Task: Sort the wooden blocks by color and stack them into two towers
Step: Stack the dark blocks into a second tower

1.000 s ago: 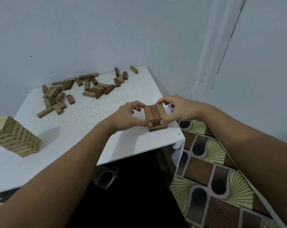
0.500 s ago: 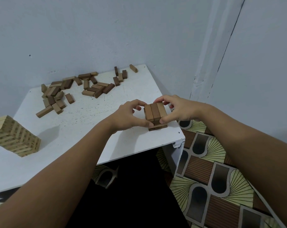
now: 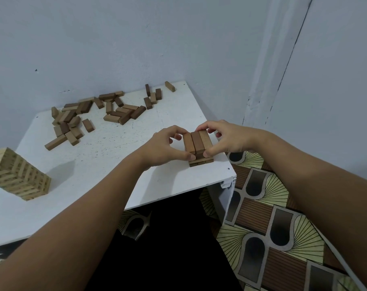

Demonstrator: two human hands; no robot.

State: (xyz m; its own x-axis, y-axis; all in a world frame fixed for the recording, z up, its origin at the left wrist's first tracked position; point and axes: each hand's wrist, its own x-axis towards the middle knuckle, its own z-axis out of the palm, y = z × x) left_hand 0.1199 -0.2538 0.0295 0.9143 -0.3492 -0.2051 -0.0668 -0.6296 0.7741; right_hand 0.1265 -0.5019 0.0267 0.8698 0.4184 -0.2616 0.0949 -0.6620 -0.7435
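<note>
A low dark brown tower is seen near the right front corner of the tabletop, three blocks laid side by side on top. A tall pale tower stands at the left. Loose brown blocks lie scattered at the back.

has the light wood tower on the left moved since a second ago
No. The light tower keeps its place by the white table's left edge; only the camera shifted slightly.

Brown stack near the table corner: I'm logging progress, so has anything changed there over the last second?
Nothing visibly changed. Both hands, left hand and right hand, still pinch the top row of the brown stack; loose blocks and light tower stayed put.
</note>
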